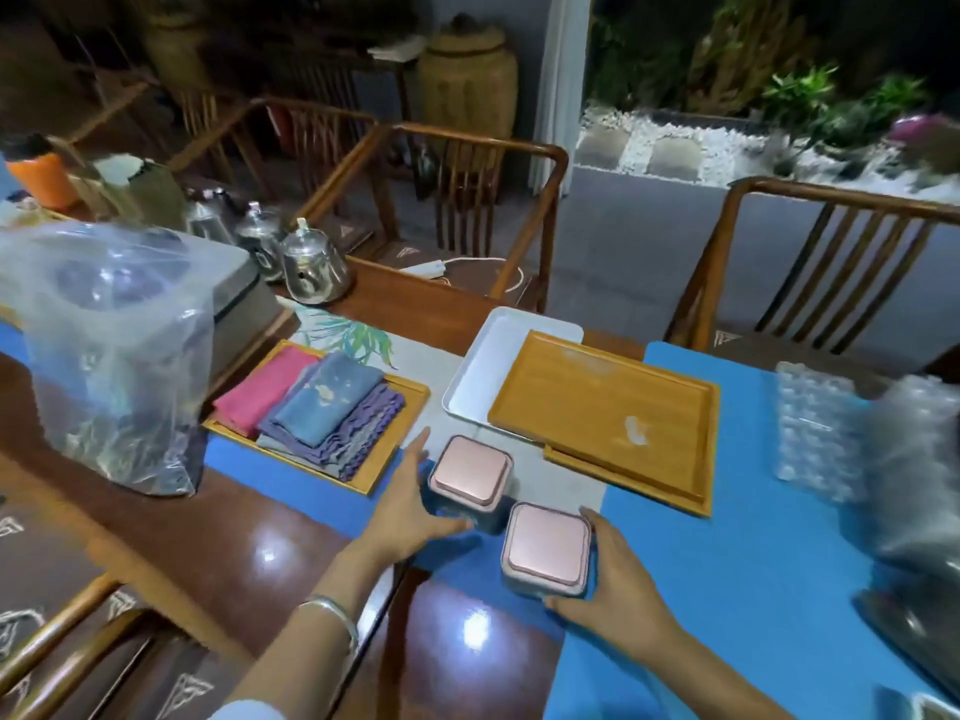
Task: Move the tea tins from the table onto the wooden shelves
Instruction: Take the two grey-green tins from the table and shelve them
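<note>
- Right hand (602, 589), at 6 o'clock: fingers wrapped round the right wall and near lower corner of the nearer square tea tin with a pink lid (545, 550); gripping it.
- Left hand (410, 504), at 7 o'clock: fingers extended, thumb hooked under the near edge of the farther square pink-lidded tin (471, 472); open, palm against its left wall.
- Both tins stand upright, corner to corner, on the blue mat (727, 537) at table centre.
- Judgement: rigid metal, probably light, smooth walls may slip; lids could lift off, so take hold of opposite side walls, not the lid.
- At 12 o'clock beyond the tins: yellow wooden tray (613, 407) overlapping a white tray (488, 366).
- Wooden shelves: not in view.
</note>
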A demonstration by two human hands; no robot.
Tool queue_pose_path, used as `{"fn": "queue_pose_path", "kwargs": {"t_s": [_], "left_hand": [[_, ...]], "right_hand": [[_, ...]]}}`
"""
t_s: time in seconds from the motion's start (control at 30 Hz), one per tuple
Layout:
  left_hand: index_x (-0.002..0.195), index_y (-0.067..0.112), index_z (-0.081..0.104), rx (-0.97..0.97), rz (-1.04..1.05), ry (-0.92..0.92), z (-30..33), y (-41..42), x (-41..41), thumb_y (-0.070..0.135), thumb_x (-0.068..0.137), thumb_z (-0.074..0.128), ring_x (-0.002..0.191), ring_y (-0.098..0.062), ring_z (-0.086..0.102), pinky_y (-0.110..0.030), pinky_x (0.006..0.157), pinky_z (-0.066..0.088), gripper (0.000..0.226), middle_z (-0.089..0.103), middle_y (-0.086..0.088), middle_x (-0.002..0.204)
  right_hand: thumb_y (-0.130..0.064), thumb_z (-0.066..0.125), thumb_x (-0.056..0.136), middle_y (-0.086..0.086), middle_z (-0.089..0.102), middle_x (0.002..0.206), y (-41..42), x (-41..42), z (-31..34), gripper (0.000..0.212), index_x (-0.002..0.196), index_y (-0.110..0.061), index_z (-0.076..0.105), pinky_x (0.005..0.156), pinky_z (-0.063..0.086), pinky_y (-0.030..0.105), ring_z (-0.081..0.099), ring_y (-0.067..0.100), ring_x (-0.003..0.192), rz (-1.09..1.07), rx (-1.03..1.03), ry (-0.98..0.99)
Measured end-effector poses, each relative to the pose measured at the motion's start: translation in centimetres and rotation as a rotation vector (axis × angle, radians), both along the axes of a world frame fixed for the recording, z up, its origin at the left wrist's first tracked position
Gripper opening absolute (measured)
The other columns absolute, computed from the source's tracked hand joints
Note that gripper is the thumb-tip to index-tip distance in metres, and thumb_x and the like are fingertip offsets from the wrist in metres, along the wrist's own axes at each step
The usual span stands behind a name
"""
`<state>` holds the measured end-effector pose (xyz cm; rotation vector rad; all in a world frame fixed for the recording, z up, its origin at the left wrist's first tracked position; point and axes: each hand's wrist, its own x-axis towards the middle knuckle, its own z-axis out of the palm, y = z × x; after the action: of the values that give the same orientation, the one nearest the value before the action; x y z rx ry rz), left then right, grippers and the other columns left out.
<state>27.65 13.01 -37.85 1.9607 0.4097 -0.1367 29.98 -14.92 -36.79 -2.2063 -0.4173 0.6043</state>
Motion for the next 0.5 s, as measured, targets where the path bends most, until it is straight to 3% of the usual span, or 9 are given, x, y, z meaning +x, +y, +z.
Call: {"fn": "queue_pose_path", "kwargs": {"t_s": [0.07,0.13,0.27,0.37,0.5], "left_hand": [[0.146,0.03,0.021,-0.011,-0.099,-0.01,-0.3,0.2,1.5,0.017,0.054,0.091,0.125,-0.003,0.047,-0.016,0.096,0.041,0.117,0.044,0.013,0.138],[0.137,0.029,0.033,-0.015,-0.156,-0.001,-0.6,0.2,2.6,0.019,0.049,0.087,0.118,-0.01,0.056,-0.024,0.093,0.047,0.103,0.056,0.007,0.126],[0.124,0.03,0.034,-0.027,-0.176,0.017,-0.1,-0.6,3.1,0.025,0.043,0.088,0.109,-0.01,0.06,-0.029,0.091,0.05,0.098,0.06,0.006,0.117],[0.12,0.032,0.038,-0.085,-0.122,0.011,0.4,-1.5,2.5,0.03,0.039,0.09,0.105,-0.009,0.063,-0.025,0.084,0.051,0.096,0.061,0.005,0.114],[0.113,0.046,0.049,-0.192,-0.114,0.023,2.6,-3.4,1.6,0.031,0.038,0.094,0.1,-0.009,0.067,-0.026,0.077,0.056,0.088,0.068,0.004,0.112]], "right_hand": [[-0.044,0.075,0.053,-0.027,0.052,0.113,0.4,-0.3,-0.3,0.068,0.112,-0.051,0.041,0.081,0.039,0.004,0.049,-0.011,0.107,-0.081,0.064,0.03],[-0.036,0.076,0.055,-0.025,0.057,0.108,0.6,-0.4,-0.6,0.062,0.104,-0.049,0.042,0.075,0.042,0.006,0.052,-0.013,0.101,-0.137,0.093,0.073],[-0.029,0.082,0.056,-0.022,0.06,0.11,0.0,-0.6,-0.5,0.062,0.105,-0.045,0.047,0.08,0.045,0.01,0.056,-0.007,0.103,-0.28,0.164,0.086],[-0.037,0.087,0.053,-0.025,0.061,0.113,-2.4,-0.8,0.3,0.071,0.11,-0.045,0.047,0.087,0.049,0.022,0.056,-0.006,0.107,-0.394,0.192,0.079],[-0.051,0.087,0.05,-0.032,0.06,0.112,-8.4,-2.4,2.6,0.074,0.113,-0.049,0.048,0.081,0.045,0.012,0.056,-0.01,0.104,-0.532,0.21,0.063]]}}
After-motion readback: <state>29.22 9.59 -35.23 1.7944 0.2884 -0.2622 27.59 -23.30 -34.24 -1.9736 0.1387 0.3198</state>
